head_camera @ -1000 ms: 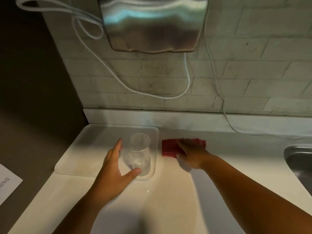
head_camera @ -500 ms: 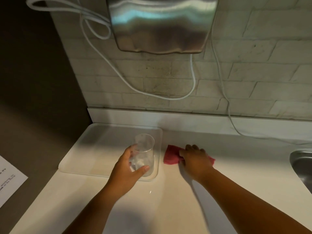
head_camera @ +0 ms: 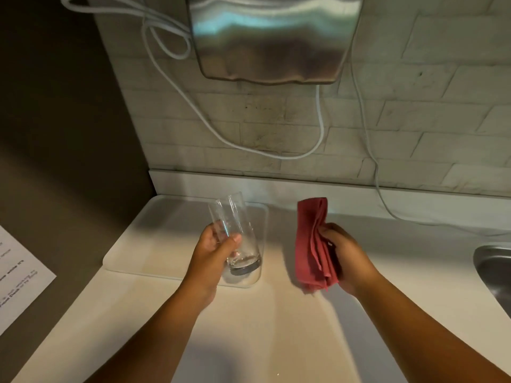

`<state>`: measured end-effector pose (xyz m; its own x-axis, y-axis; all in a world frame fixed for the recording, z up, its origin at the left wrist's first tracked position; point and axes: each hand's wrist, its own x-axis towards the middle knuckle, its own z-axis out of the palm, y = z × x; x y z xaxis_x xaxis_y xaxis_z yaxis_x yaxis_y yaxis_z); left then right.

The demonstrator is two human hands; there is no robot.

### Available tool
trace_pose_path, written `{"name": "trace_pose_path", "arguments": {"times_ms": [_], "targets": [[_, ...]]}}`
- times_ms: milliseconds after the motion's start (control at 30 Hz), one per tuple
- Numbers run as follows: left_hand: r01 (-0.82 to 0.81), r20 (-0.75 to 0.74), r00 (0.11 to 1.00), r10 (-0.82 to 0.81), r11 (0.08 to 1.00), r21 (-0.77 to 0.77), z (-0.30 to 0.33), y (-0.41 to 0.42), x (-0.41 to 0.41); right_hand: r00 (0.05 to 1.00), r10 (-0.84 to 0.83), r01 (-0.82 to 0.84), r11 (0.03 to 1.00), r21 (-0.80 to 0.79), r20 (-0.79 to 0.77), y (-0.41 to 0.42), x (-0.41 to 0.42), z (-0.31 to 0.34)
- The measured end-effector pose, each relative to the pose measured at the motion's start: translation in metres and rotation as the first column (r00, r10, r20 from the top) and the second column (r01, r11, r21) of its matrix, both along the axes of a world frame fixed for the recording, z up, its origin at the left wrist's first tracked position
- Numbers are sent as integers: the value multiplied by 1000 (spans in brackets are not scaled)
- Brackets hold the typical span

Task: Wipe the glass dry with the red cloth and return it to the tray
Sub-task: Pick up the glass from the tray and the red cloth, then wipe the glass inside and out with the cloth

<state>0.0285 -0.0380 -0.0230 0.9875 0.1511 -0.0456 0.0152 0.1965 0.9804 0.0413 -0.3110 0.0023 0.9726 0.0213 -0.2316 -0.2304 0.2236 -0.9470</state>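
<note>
A clear drinking glass (head_camera: 240,229) is held above the right end of the white tray (head_camera: 154,236), tilted with its rim leaning away and to the left. My left hand (head_camera: 214,251) is wrapped around its lower half. To the right, my right hand (head_camera: 345,258) grips the folded red cloth (head_camera: 312,241), which is lifted off the white counter (head_camera: 262,322) and stands on edge in front of my fingers. The glass and the cloth are apart.
A steel sink (head_camera: 495,272) is at the right edge. A steel wall unit (head_camera: 272,37) hangs above, with white cables (head_camera: 370,150) running down the tiled wall. A printed sheet (head_camera: 19,277) lies on the dark surface to the left.
My left hand closed on the glass and lifted it off the tray, tilting it. My right hand picked the red cloth up from the counter.
</note>
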Motion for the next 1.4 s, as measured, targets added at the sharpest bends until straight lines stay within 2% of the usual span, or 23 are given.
{"name": "trace_pose_path", "arguments": {"times_ms": [67,133,233,300,400,567,733,867,1033,1167,1400], "targets": [[34,-17,999,-36,993,-112,6,-9,-6,997,-62,55,989,136,49,13,-14,12],[69,-32,997,-75,985,-161,12,-20,-14,985,-107,85,983,163,137,33,-33,23],[76,-53,995,-85,983,-167,21,-36,-28,940,-138,136,990,30,313,64,-67,34],[55,-50,997,-65,984,-171,25,-45,-36,884,-130,212,968,-137,450,81,-85,33],[63,-28,997,-69,985,-161,27,-50,-44,822,-14,234,920,-315,569,96,-99,25],[70,-30,997,-73,993,-91,29,-49,-54,809,155,196,839,-508,567,97,-99,23],[44,-42,998,-49,994,-99,31,-58,-55,759,258,315,657,-685,597,96,-93,30],[32,-56,998,-37,995,-98,31,-61,-56,741,320,382,523,-762,591,101,-95,31],[32,-60,998,-36,997,-69,32,-60,-58,704,376,437,439,-785,602,105,-98,33],[28,-22,999,-31,995,-98,37,-58,-57,697,372,448,442,-777,613,111,-87,41],[-5,18,1000,7,995,-100,54,-54,-53,670,330,428,560,-709,665,111,-57,54]]}}
